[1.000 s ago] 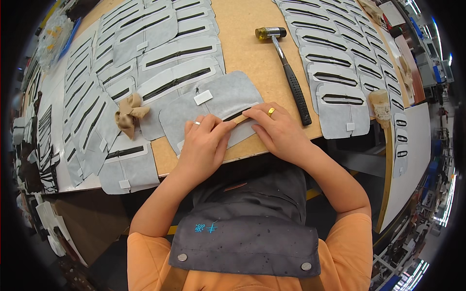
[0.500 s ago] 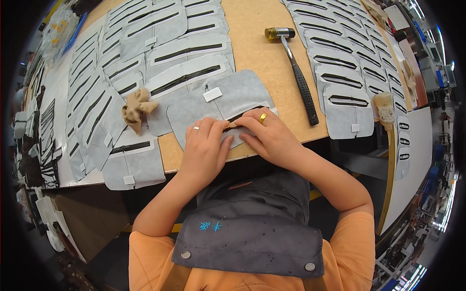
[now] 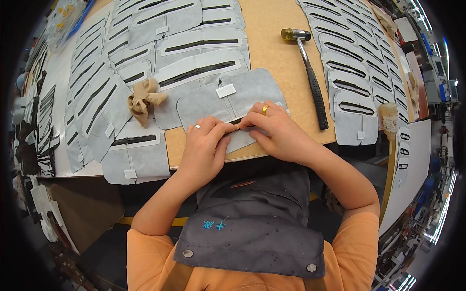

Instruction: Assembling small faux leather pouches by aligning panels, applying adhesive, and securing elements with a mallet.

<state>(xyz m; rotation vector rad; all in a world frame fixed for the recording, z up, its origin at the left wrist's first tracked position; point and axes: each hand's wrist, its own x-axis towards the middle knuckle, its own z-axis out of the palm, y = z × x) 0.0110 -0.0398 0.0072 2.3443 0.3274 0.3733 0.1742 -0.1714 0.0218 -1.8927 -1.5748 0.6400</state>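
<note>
A soft grey panel [image 3: 262,85] with a small white tab lies across the wooden board in front of me. A dark slot runs near its front edge, mostly covered by my fingers. My left hand [image 3: 205,151] is closed, thumb and fingers pinching the panel at the slot. My right hand [image 3: 280,135] pinches it just beside, its fingertips almost meeting the left ones. Exactly which layer the fingertips hold is hidden. Another grey panel [image 3: 138,162] with a black slot overhangs the table edge, left of my left hand.
A mallet [image 3: 315,89] with a black grip lies to the right. Rows of slotted grey panels cover the left [image 3: 194,41] and right [image 3: 353,109] sides. A crumpled beige cloth [image 3: 143,102] rests on the left panels. A jar [image 3: 388,119] stands at the right edge.
The view has shifted, so the table's things sit slightly farther right in the picture. Both hands keep pinching at the slot, with only slight finger movement.
</note>
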